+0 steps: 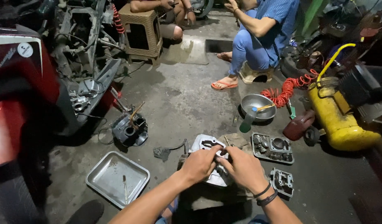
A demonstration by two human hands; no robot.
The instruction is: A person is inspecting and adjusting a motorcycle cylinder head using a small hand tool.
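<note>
Both my hands meet over a grey metal engine cylinder block [205, 144] lying on the concrete floor in front of me. My left hand [199, 165] has its fingers pinched together at the block's upper right. My right hand [242, 168], with dark bands on the wrist, pinches the same spot, fingertips touching the left hand's. What sits between the fingertips is too small to make out. A cylinder head [272, 147] lies just right of the block, and a smaller metal cover [282, 181] lies beside my right wrist.
A metal tray [116, 177] lies at lower left, a dark engine part [129, 128] beyond it. A steel bowl [257, 106], a red coiled hose [287, 89] and a yellow compressor tank [338, 120] stand to the right. A stripped motorcycle [25, 83] is on the left. Two people sit ahead.
</note>
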